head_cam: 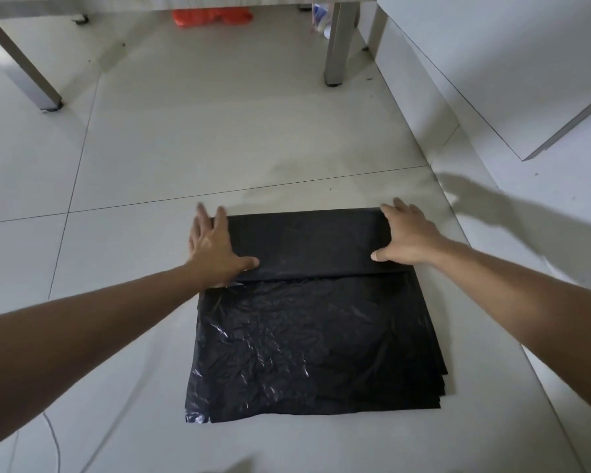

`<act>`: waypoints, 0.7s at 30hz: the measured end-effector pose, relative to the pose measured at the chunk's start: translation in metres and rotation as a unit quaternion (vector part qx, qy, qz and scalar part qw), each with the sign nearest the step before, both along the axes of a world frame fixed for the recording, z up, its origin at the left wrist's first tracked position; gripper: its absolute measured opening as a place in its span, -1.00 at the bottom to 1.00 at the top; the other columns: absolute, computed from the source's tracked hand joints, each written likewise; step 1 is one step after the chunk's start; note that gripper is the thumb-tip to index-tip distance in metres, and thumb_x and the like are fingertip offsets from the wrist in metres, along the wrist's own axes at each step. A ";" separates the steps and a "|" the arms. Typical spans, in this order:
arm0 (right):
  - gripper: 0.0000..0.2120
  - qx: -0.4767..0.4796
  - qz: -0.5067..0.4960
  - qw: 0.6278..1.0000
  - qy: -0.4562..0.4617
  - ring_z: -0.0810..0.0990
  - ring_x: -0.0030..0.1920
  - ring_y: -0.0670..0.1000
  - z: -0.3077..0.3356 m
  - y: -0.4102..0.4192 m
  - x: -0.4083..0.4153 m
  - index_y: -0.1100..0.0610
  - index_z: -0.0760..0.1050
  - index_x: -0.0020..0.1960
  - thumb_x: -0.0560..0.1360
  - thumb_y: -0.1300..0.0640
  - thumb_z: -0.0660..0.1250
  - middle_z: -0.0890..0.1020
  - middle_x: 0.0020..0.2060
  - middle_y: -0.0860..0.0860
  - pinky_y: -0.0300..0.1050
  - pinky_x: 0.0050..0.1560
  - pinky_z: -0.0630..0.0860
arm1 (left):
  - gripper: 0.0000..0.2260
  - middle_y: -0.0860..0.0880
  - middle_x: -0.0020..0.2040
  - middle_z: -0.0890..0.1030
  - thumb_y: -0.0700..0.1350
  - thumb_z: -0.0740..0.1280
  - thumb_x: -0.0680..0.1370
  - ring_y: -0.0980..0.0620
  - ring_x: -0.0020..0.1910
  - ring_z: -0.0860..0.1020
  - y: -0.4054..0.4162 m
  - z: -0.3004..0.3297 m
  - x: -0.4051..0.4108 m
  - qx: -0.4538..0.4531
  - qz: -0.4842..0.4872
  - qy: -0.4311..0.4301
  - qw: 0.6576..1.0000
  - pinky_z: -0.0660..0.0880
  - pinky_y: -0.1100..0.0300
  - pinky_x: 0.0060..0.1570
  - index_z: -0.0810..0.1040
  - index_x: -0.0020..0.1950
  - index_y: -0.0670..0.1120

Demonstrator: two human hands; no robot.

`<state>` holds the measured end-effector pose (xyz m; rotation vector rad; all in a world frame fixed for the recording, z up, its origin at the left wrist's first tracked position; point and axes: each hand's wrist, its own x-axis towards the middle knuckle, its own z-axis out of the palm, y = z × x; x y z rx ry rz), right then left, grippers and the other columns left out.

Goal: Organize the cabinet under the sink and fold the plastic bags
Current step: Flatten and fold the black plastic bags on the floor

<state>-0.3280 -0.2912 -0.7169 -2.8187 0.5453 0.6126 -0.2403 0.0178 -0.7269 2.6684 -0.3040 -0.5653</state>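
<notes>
A black plastic bag point(314, 343) lies flat on the white tiled floor in front of me, several layers showing at its right edge. Its far end is folded back toward me into a smooth band. My left hand point(214, 245) rests flat on the left end of that band, fingers spread, thumb on the plastic. At the band's right end lies my right hand point(408, 238), palm down, thumb pointing inward. Both hands press on the fold rather than grasp it.
Grey metal legs point(336, 42) of a table or sink stand at the back. An orange plastic bag point(212, 16) and a white-blue item point(321, 15) lie beneath it. A white cabinet panel point(498, 73) rises at the right. A thin cable point(53, 438) crosses the floor at lower left.
</notes>
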 end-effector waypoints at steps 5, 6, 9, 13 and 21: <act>0.23 -0.026 0.174 0.980 0.089 -0.07 0.56 0.11 0.009 -0.005 0.030 -0.07 -0.16 0.57 0.20 -0.06 0.63 0.02 0.57 -0.03 0.24 0.50 -0.03 | 0.28 -0.09 0.58 -0.25 0.17 0.60 0.21 -0.12 0.54 -0.27 -0.009 0.006 0.037 0.168 -0.278 0.014 0.946 -0.22 -0.12 0.49 -0.32 0.55 0.01; 0.23 -0.050 0.191 0.976 0.096 0.07 0.53 0.13 0.010 -0.003 0.033 -0.06 -0.11 0.56 0.16 -0.08 0.65 0.13 0.53 0.00 0.25 0.47 0.03 | 0.30 -0.08 0.58 -0.17 0.19 0.60 0.18 -0.12 0.55 -0.20 -0.010 0.007 0.040 0.193 -0.298 0.014 0.935 -0.19 -0.13 0.49 -0.32 0.55 0.02; 0.10 -0.129 0.217 0.963 0.091 0.34 0.33 0.12 0.011 0.002 0.037 0.01 0.16 0.44 0.06 -0.18 0.65 0.38 0.30 0.04 0.16 0.32 0.26 | 0.33 -0.10 0.52 0.07 0.28 0.59 0.08 -0.14 0.49 0.09 -0.012 0.009 0.045 0.235 -0.331 -0.029 0.913 0.05 -0.09 0.48 -0.24 0.55 0.02; -0.15 -0.142 0.205 0.965 0.080 0.41 0.19 0.08 0.015 0.006 0.038 0.08 0.35 0.21 0.08 -0.18 0.64 0.43 0.10 0.00 0.06 0.16 0.33 | 0.32 -0.10 0.36 0.24 0.36 0.56 -0.01 -0.11 0.33 0.26 -0.014 0.009 0.045 0.250 -0.346 -0.067 0.902 0.30 -0.03 0.34 -0.11 0.53 0.00; -0.17 -0.115 0.165 0.979 0.027 0.52 -0.21 0.08 0.030 0.000 0.030 0.05 0.24 0.22 0.14 -0.12 0.64 0.52 -0.22 -0.02 -0.04 -0.15 0.32 | 0.32 -0.08 0.27 0.32 0.36 0.57 -0.04 -0.10 0.23 0.38 -0.006 0.016 0.043 0.254 -0.342 -0.118 0.897 0.41 0.03 0.20 -0.10 0.50 -0.01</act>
